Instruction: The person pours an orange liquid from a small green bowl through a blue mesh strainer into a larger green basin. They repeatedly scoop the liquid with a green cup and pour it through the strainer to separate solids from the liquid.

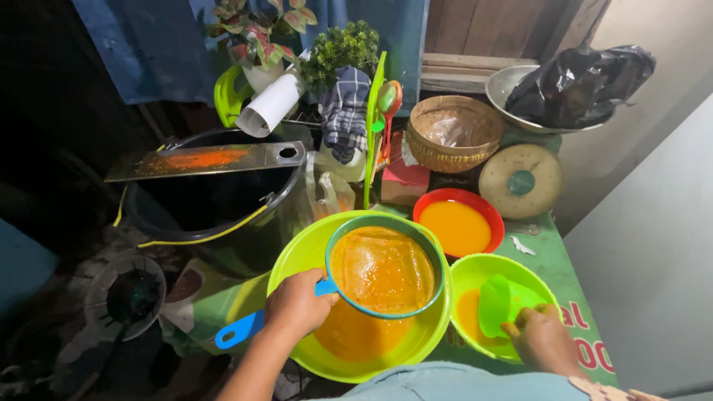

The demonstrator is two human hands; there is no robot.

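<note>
Two bowls already hold orange liquid. We close our left hand (297, 303) around the blue strainer (382, 269) handle, keeping it over the large green basin (297, 256); pulp remains inside. Our right hand (544, 338) pinches a green scoop (501, 303) in the small green bowl (475, 269) beside it. Straining appears partly done.

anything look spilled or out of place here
Yes: the metal grater plate lies loose across the rim of the black bucket, smeared with orange residue. Nothing looks spilled otherwise: the left hand holds the strainer over the big green basin, and the orange liquid stays inside the bowls.
</note>
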